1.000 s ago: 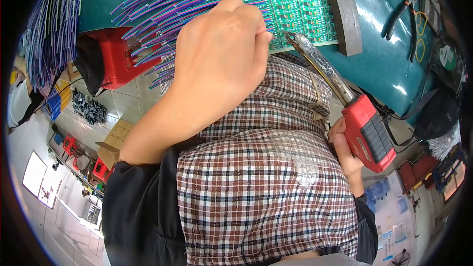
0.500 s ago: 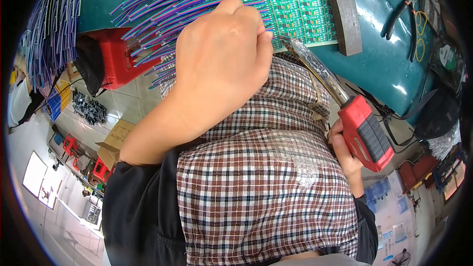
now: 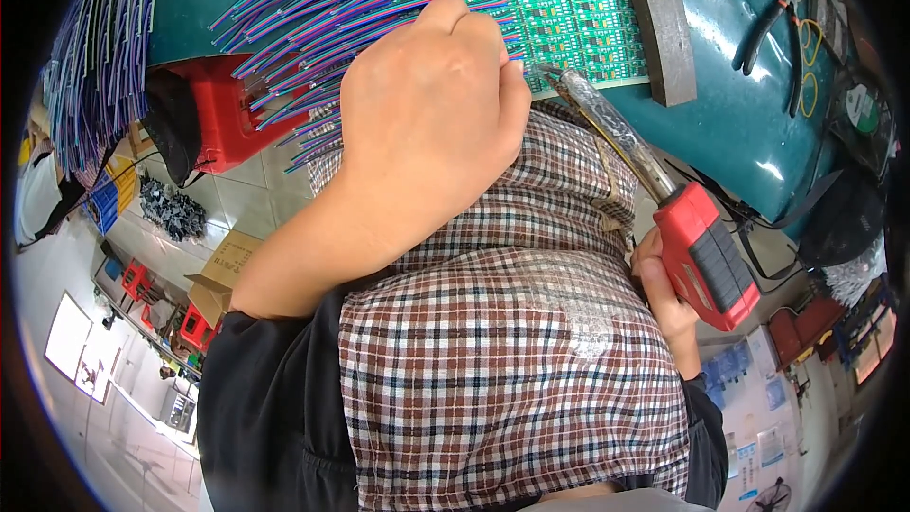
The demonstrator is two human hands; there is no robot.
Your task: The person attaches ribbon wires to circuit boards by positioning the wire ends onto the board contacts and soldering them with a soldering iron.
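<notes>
Though seemingly fist-hidden, soldering iron (image 3: 664,199) tip beside left hand (image 3: 427,123).

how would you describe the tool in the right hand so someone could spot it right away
Start at the teal table with the green circuit boards. From their near edge a long shaft slants down to the right hand. That soldering iron has the only chunky red and black handle there; the pliers are dark and slim.
</notes>
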